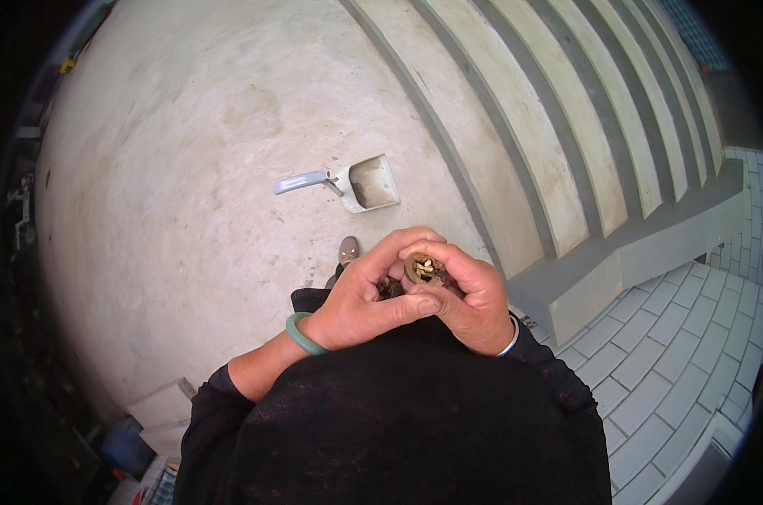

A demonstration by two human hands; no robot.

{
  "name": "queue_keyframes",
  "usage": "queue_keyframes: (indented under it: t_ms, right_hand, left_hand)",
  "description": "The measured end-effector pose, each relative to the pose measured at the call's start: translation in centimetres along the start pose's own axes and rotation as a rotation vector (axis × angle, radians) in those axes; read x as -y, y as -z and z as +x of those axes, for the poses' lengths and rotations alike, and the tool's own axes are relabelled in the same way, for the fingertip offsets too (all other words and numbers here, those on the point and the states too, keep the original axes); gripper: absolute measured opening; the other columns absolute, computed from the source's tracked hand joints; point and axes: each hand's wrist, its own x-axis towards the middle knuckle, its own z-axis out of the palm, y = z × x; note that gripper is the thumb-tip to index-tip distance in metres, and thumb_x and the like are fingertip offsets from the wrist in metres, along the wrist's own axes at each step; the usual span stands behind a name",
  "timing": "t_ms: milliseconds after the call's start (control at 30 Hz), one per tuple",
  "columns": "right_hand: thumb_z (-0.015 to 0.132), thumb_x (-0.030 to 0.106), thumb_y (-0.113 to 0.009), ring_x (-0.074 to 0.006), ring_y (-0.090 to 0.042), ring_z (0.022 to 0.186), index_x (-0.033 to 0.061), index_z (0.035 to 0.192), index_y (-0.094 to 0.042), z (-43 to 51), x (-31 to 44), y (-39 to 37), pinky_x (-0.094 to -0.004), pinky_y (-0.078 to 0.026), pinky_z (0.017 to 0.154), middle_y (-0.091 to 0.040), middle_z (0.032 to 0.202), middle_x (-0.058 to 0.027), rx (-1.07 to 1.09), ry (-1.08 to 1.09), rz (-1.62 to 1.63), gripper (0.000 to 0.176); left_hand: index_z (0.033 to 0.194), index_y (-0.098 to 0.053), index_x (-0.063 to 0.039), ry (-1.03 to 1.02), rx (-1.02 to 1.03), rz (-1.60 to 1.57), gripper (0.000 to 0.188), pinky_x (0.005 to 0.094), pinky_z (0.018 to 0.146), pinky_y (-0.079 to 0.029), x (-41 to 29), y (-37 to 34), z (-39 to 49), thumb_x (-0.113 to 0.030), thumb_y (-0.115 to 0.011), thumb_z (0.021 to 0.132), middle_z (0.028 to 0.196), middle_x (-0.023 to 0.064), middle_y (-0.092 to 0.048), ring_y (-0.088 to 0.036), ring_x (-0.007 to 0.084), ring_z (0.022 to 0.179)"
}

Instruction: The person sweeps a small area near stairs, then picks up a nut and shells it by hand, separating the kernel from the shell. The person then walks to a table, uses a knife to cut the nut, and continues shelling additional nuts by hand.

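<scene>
Both hands are close together in front of my black-clothed body. My right hand (480,295) pinches a cracked nut (424,270), apparently a walnut, between thumb and fingers. Its broken face is turned up, showing a thick brown shell rim with pale kernel bits inside. Cupped in my left hand (359,306) are dark brown pieces (390,288), perhaps shell or husk, mostly hidden by the palm and thumb. The left thumb tip meets the right thumb just below the nut. A green bangle (303,334) circles the left wrist, a silver one (511,336) the right.
A dustpan (375,183) with a grey-blue handle lies on the concrete floor (186,189) ahead. Concrete steps (482,120) rise at the right, beside a white tiled wall (672,341). One shoe (348,248) shows below my hands. A blue container (127,445) stands at lower left.
</scene>
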Motion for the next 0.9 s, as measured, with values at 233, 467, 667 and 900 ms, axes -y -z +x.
queue_keyframes:
  t_ms: [233, 467, 667, 900]
  right_hand:
    - [0.098, 0.023, -0.071, -0.0103, -0.062, 0.098, -0.0018, 0.127, -0.059, 0.0, -0.4, -0.1, -0.0274, -0.051, 0.087, -0.066, 0.109, -0.0054, -0.018, -0.063, 0.044, 0.04]
    - [0.082, 0.002, -0.08, -0.0124, -0.06, 0.065, 0.006, 0.128, -0.063, 1.6, -0.9, -0.1, -0.027, -0.048, 0.056, -0.065, 0.088, -0.0072, -0.366, 0.298, -0.584, 0.049]
    - [0.086, 0.006, -0.076, -0.0124, -0.057, 0.064, 0.0045, 0.133, -0.059, 1.5, -0.5, 0.3, -0.0278, -0.048, 0.059, -0.064, 0.088, -0.0061, -0.194, 0.292, -0.683, 0.05]
    - [0.106, 0.016, -0.054, -0.0077, -0.05, 0.064, 0.0037, 0.139, -0.059, 1.2, -0.5, 0.1, -0.0255, -0.044, 0.061, -0.057, 0.077, -0.0017, -0.144, -0.01, -0.319, 0.036]
  left_hand:
    - [0.145, -0.044, -0.003, 0.069, -0.043, -0.121, 0.056, 0.0261, 0.086, -0.047, 0.1, -0.5, -0.1, -0.017, -0.07, 0.097, 0.116, 0.0036, -0.059, -0.056, 0.0079, 0.097]
    - [0.13, -0.052, -0.002, 0.149, -0.135, -0.064, 0.033, 0.028, 0.078, -0.048, -0.7, 0.1, 0.5, -0.022, -0.057, 0.105, 0.101, 0.0021, -0.061, -0.057, 0.009, 0.089]
    - [0.102, -0.058, -0.001, -0.013, -0.236, 0.265, 0.019, 0.0329, 0.066, -0.047, -0.3, -0.1, 1.3, -0.019, -0.054, 0.106, 0.084, 0.0069, -0.062, -0.06, 0.0159, 0.076]
    - [0.1, -0.058, 0.0, -0.118, -0.184, 0.641, 0.021, 0.0382, 0.067, -0.05, -0.5, 0.4, 1.2, -0.02, -0.053, 0.105, 0.082, 0.0144, -0.066, -0.067, 0.0289, 0.074]
